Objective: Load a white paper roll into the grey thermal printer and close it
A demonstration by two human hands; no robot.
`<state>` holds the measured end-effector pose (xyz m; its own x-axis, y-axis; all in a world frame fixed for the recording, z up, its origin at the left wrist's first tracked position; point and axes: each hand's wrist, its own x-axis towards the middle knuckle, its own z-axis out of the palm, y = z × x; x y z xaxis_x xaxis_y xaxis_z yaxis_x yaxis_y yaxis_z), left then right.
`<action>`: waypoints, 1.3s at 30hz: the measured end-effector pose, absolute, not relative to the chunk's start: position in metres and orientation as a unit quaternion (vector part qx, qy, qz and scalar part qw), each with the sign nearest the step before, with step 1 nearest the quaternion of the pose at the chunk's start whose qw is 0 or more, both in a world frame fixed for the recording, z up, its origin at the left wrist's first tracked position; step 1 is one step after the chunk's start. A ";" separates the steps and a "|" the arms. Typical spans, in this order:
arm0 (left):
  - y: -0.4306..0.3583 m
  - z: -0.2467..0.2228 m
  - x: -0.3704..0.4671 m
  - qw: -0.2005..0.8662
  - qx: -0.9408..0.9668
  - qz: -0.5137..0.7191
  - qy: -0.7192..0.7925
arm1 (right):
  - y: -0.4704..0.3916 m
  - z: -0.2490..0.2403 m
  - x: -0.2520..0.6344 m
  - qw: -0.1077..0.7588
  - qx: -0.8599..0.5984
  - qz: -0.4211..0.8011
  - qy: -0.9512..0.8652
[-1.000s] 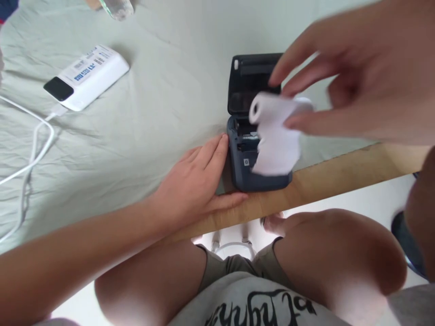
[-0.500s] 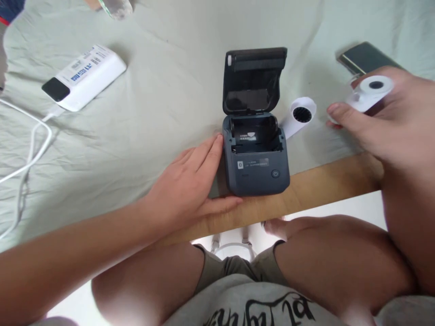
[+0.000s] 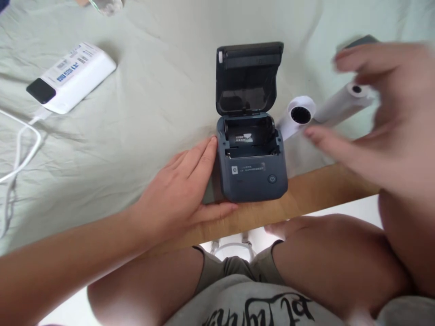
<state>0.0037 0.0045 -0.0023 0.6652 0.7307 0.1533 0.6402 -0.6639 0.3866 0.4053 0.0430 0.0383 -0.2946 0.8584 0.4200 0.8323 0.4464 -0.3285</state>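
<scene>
A dark blue-grey label printer stands by the table's front edge, its black lid raised and its paper bay showing a small label inside. My left hand lies along the printer's left side, fingers stretched out and touching it, thumb at the front corner. Right of the printer are two white paper rolls: one roll with a dark core close beside it, another roll with a small core. Over the second roll, my right hand is blurred, with fingers spread apart and nothing gripped between them.
A white power bank with a dark end and a plugged-in white cable lies at left. Partly behind my right hand is a dark flat object. A clear plastic item sits at the top. Pale cloth covers the table above its bare wooden edge.
My right hand has put the small-core roll down beside the other roll, let go and opened. My left hand stays against the printer. The view has shifted slightly.
</scene>
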 end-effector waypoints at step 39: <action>0.001 -0.004 0.007 0.135 0.907 0.162 0.365 | 0.049 0.055 0.328 0.259 -0.417 0.084 -0.867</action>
<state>0.0071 0.0014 -0.0037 0.6802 0.7064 0.1960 0.6187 -0.6966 0.3634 0.3279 0.0494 0.0552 -0.5177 0.7672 0.3786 0.6806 0.6375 -0.3612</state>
